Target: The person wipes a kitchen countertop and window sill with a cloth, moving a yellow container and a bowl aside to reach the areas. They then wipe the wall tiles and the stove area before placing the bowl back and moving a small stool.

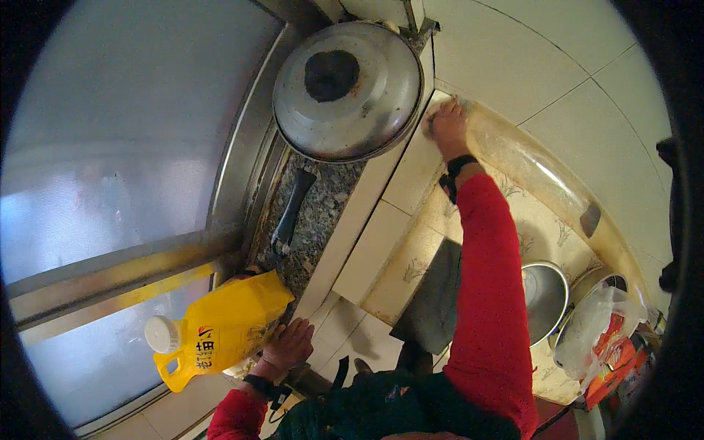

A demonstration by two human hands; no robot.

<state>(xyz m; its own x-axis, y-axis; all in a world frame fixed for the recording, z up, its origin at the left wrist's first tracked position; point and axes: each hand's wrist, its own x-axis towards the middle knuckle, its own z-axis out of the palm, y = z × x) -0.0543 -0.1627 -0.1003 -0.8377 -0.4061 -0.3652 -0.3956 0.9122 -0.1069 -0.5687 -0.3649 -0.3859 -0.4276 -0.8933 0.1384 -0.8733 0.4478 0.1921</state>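
Note:
My left hand (286, 349) rests at the edge of the granite ledge, fingers spread, beside a yellow plastic jug (236, 322) with a white cap. Whether it touches the jug is not clear. At the upper right, my right hand (448, 124) reaches to the far corner of the tiled surface, close to the wall. Its fingers are bent over something small and brownish that is mostly hidden. Left of that hand stands a large metal pot with a domed lid (379, 93) and a dark knob. A black handle (295, 206) lies on the granite ledge (324, 192).
A metal bowl (544, 302) stands right of my right sleeve, near another metal vessel and a clear plastic bag (591, 322) over red packaging (619, 363). A dark flat board or sheet (429, 297) lies below my arm. A frosted, framed window (126, 137) fills the left.

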